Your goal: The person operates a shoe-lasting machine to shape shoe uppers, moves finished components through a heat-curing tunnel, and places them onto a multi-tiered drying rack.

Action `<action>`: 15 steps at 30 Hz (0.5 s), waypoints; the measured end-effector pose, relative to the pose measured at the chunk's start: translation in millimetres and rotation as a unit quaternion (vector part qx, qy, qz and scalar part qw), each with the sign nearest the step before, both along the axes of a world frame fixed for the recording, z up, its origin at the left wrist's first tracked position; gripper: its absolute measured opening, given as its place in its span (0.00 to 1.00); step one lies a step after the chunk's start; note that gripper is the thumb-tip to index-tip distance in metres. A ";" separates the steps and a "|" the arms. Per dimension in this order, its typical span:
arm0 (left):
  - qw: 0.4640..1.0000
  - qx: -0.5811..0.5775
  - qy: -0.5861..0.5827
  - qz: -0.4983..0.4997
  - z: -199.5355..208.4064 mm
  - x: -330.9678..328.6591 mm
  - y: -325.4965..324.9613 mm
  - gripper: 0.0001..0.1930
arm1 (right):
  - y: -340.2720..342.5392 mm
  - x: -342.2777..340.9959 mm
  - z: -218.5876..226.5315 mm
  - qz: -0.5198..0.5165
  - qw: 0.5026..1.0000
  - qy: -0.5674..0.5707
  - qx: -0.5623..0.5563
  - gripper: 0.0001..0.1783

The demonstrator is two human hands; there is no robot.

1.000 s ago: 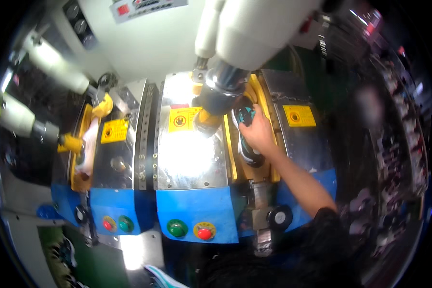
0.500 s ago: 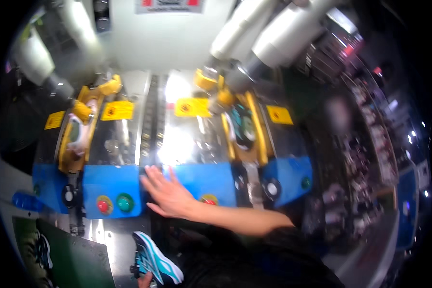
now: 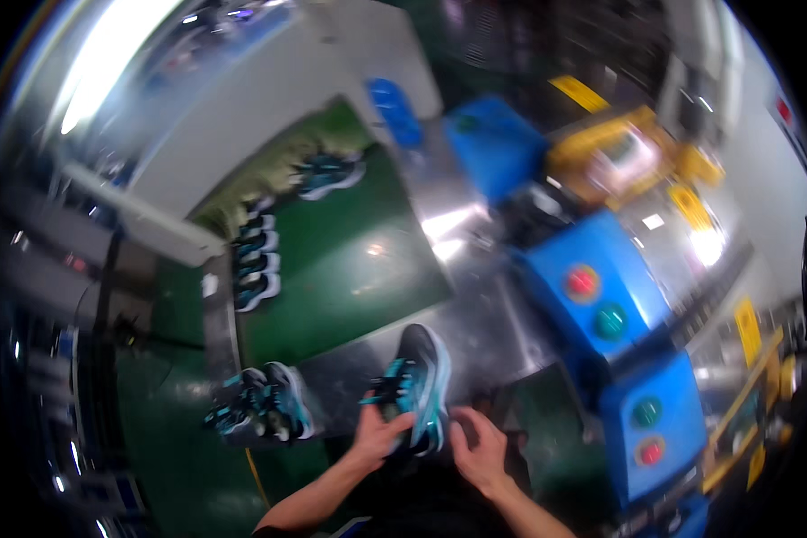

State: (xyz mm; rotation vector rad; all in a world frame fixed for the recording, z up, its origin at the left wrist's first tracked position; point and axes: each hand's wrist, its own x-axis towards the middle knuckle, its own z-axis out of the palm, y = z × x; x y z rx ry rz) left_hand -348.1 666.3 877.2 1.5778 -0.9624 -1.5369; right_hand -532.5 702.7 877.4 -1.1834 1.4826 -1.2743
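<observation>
A dark sneaker with teal trim and a white sole (image 3: 429, 381) is held toe-away in front of me, above the metal table edge. My left hand (image 3: 378, 437) grips it at the heel opening, with thumb and fingers closed around its left side. Close to the right of the heel is my right hand (image 3: 481, 450), its thumb and fingers apart and curved; I see nothing in it. Left of the held shoe, more teal-and-black sneakers (image 3: 285, 402) stand on the metal tabletop (image 3: 341, 359).
Beyond lies a green mat (image 3: 368, 260) with a row of sneakers (image 3: 258, 269) and another pair (image 3: 330, 175). To the right stands a machine with a blue button panel (image 3: 556, 255), a second blue panel (image 3: 623, 421) and a yellow clamp (image 3: 583, 161). Much is motion-blurred.
My view has swung left from the machine toward the green mat. My right hand has left the blue panels and come beside the sneaker. The sneaker remains in my left hand.
</observation>
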 end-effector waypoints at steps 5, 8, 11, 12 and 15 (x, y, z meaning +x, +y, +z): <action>0.967 -0.091 -0.235 0.030 -112.4 49.1 -40.1 0.44 | -29.1 59.2 7.9 0.159 0.982 0.094 -0.045 0.09; 0.977 -0.074 -0.200 0.017 -158.1 36.9 -40.6 0.49 | -57.1 42.8 7.6 0.140 0.971 0.133 0.138 0.09; 0.990 -0.024 0.052 -0.132 -131.1 59.3 -81.2 0.53 | -91.1 33.6 -32.8 0.014 0.989 0.097 0.114 0.09; 0.987 -0.060 0.026 -0.146 -147.8 87.6 -102.8 0.50 | -101.6 48.7 -26.4 0.049 0.983 0.122 0.131 0.11; 0.963 -0.125 -0.205 -0.120 -140.4 190.7 -190.0 0.38 | -178.9 126.0 -6.4 0.162 0.974 0.126 0.098 0.23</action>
